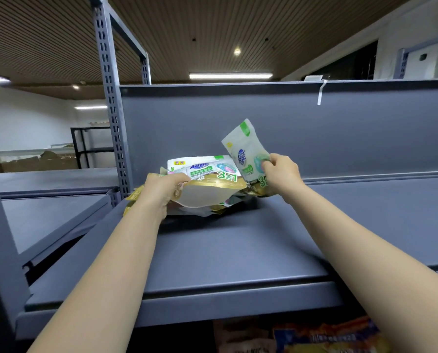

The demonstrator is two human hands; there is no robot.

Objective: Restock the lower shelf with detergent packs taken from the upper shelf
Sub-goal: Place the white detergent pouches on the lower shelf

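A small pile of white, green and gold detergent packs lies at the back left of the grey upper shelf. My left hand grips the near edge of one pack with a gold border and lifts it off the pile. To the right, my right hand pinches another pack, which stands tilted upright above the pile. Under the shelf's front lip, blue and orange packs on the lower shelf show partly.
A perforated grey upright post stands left of the pile. The shelf's back panel rises behind the packs, with a white tag on its top edge. Another grey shelf lies lower to the left.
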